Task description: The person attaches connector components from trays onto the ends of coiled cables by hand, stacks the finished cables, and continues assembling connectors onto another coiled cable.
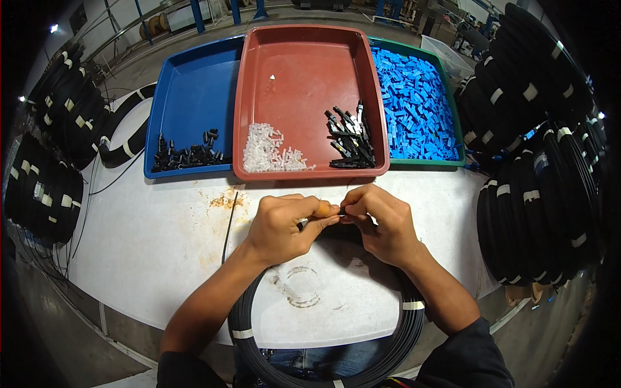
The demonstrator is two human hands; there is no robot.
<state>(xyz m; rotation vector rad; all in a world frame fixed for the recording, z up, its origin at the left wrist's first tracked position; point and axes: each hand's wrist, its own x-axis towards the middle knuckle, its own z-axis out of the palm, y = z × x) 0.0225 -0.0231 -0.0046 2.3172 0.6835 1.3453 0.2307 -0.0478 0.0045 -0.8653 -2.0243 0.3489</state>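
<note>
My left hand (288,223) and my right hand (381,223) meet over the far side of a coil of black cable (414,323). Between the pinched fingertips of both hands sits a small black piece (343,211), mostly covered, so its exact kind is hidden. The left thumb and forefinger grip it from one side, the right ones from the other. White tape bands bind the coil, which rests partly on the white table (155,239) and overhangs its near edge. One loose cable end (229,223) sticks up to the left of my left hand.
A red tray (301,71) holds clear plastic pieces (265,149) and black connectors (352,139). Beside it, a blue tray (194,84) has small black parts (187,155); a green tray (460,145) holds blue clips (417,103). Taped cable coils (543,200) are stacked right, more coils (45,187) left.
</note>
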